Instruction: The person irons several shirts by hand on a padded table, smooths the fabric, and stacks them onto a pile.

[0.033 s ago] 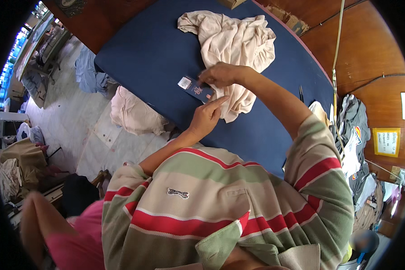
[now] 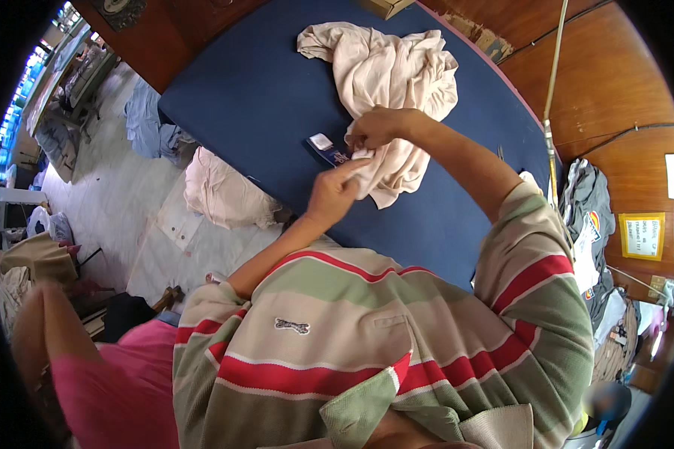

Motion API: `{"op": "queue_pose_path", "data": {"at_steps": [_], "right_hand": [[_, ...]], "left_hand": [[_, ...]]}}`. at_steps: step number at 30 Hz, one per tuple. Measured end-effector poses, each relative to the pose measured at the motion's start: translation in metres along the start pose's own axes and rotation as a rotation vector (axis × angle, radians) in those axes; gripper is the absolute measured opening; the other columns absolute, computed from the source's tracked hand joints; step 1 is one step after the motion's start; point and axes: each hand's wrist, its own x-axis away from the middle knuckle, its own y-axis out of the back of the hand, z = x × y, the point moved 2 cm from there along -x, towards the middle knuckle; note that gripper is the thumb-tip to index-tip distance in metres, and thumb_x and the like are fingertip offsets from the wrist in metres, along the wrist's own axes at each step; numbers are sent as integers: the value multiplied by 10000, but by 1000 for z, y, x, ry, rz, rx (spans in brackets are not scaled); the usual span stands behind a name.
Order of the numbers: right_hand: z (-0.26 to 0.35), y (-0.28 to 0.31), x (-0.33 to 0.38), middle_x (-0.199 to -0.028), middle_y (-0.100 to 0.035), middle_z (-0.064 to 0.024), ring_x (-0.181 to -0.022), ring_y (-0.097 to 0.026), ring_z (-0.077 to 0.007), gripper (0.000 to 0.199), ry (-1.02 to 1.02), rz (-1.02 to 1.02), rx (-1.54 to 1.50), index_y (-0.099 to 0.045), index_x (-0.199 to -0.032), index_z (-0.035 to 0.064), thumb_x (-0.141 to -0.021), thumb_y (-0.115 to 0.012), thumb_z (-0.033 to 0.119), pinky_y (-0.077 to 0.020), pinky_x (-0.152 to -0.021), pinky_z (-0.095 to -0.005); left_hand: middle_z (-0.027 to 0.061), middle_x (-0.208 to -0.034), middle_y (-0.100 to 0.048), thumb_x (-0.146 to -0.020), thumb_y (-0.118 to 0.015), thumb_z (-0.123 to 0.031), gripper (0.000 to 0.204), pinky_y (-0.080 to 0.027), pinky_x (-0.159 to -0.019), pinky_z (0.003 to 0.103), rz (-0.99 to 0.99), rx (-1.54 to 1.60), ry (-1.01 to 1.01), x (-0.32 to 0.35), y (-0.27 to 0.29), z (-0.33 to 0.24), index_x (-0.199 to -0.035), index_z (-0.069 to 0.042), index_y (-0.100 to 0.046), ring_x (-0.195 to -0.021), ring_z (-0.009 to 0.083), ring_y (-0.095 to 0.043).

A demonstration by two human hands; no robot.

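Observation:
A crumpled cream garment (image 2: 397, 71) lies across the dark blue table (image 2: 240, 90). At its near left edge, my right hand (image 2: 380, 127) is closed on the cloth, fingertips bent down. My left hand (image 2: 332, 196) meets it from below, its thumb and index finger closed on the same edge, where a small whitish bit of fabric shows between the hands. Beside them a dark blue hang tag (image 2: 328, 152) with a white sticker lies at a slant, its right end hidden by the fingers and cloth.
A small cardboard box (image 2: 386, 7) sits at the table's far edge. Left of the table are a pale pink cloth bundle (image 2: 228, 196) and blue cloth (image 2: 150, 123). A thin pole (image 2: 552, 97) and hanging clothes (image 2: 595, 202) stand right. A person in pink (image 2: 120, 382) is close at lower left.
My right hand has moved slightly right, off the tag and onto the garment's edge. The tag has tilted and is more covered. My left hand has shifted a little left.

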Motion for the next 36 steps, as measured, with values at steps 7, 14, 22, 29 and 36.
{"op": "queue_pose_path", "data": {"at_steps": [7,14,22,29,36], "right_hand": [[28,93,67,-999,-612,-102,-917,-550,-180,254,-129,-196,-331,-587,-1019,56,-847,-475,203,-413,-811,-310],[72,87,68,-764,-561,-4,-733,-472,-85,351,0,-265,-622,-597,-892,24,-883,-495,359,-406,-708,-264],[111,122,75,-756,-544,-65,-731,-523,-178,167,219,-1198,-143,-520,-776,7,-760,-634,128,-419,-661,-301],[138,157,73,-622,-520,-42,-604,-496,-124,154,129,-1120,-132,-519,-770,12,-771,-625,123,-400,-555,-265],[205,254,137,-813,-593,-58,-735,-575,-144,223,483,-767,-519,-533,-942,16,-744,-597,97,-459,-655,-245]], "left_hand": [[60,-944,-609,-732,-409,49,385,-431,-758,204,119,329,-16,-80,125,-65,-1081,12,-567,-820,87,-560],[74,-904,-638,-672,-413,37,456,-453,-761,235,202,-152,-285,-101,167,-120,-1096,-14,-573,-815,101,-589],[138,-1034,-589,-711,-527,-78,324,-425,-825,282,117,-561,-50,-90,173,-131,-1008,46,-566,-908,183,-585],[12,-905,-577,-807,-551,-154,213,-409,-828,253,452,469,9,-122,168,-133,-963,-10,-561,-898,83,-528],[53,-766,-548,-764,-509,-222,176,-457,-646,274,254,409,-353,-214,266,-281,-854,-71,-504,-683,146,-546]]}}
